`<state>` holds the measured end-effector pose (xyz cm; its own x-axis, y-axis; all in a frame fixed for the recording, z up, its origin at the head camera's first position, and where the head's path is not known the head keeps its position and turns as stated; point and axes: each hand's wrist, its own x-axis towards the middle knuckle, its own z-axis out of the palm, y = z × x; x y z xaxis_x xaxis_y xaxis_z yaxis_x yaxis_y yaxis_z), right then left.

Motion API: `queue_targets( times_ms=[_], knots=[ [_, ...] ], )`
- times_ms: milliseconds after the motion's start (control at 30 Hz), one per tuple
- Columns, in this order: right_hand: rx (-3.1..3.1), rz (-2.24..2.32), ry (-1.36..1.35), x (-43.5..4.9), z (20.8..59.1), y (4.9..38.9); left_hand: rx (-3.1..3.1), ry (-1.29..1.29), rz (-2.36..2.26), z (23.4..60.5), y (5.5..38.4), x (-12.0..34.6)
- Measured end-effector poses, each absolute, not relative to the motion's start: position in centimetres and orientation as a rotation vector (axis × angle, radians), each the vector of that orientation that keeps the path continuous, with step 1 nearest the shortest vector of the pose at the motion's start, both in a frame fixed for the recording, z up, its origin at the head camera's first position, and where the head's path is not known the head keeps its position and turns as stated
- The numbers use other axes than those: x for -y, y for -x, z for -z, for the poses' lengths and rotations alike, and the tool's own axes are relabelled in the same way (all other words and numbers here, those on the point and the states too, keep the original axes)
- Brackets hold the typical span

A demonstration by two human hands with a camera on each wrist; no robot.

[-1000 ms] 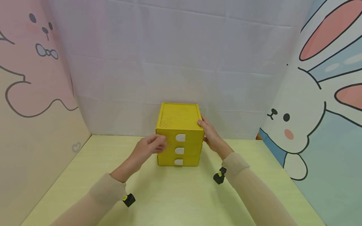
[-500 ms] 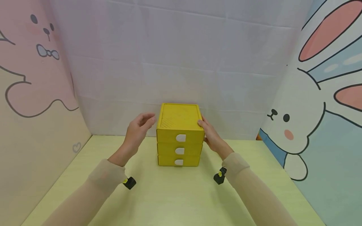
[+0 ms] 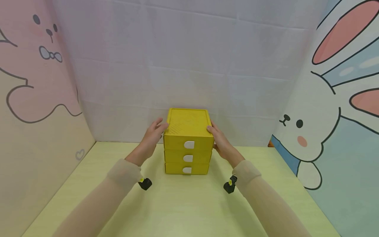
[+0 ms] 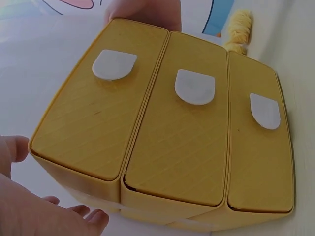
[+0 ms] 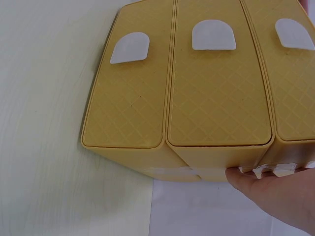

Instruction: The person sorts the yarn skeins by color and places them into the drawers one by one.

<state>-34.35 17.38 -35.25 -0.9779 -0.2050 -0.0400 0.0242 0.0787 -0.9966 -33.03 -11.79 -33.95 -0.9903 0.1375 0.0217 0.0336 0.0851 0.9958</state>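
A yellow three-drawer storage box (image 3: 189, 121) stands upright on the table, its white rounded pull tabs facing me and its drawers pushed in. My left hand (image 3: 151, 138) is at the box's left side, fingers spread and fairly straight. Its thumb is by the top left edge; contact is hard to tell. In the left wrist view, the fingers (image 4: 96, 219) lie beside the side wall, with a gap. My right hand (image 3: 223, 143) holds the upper right side of the box, thumb over the top edge and fingers along the side wall, partly hidden behind the box.
A pale wooden tabletop (image 3: 183, 204) spreads in front of the box. Behind it hangs a white cloth (image 3: 183, 65). Printed cartoon panels flank both sides, with a rabbit on the right panel (image 3: 319, 138). A fuzzy yellow thing (image 4: 240, 29) shows beyond the box in the left wrist view.
My left hand has left the top drawer's front, swung out leftward and up, then come back in to the box's left side. The right hand and box have stayed in place.
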Motion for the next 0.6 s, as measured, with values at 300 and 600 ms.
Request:
queue_targets(
  times_ms=[300,600],
  knots=[
    [-2.171,2.012,0.185,-17.4,35.3,34.3,-2.153,-0.126,-2.119,34.9,33.7,10.9],
    [-2.176,2.008,0.183,-17.4,35.2,34.4,-2.131,-0.142,-2.142,35.1,34.1,10.6]
  ],
)
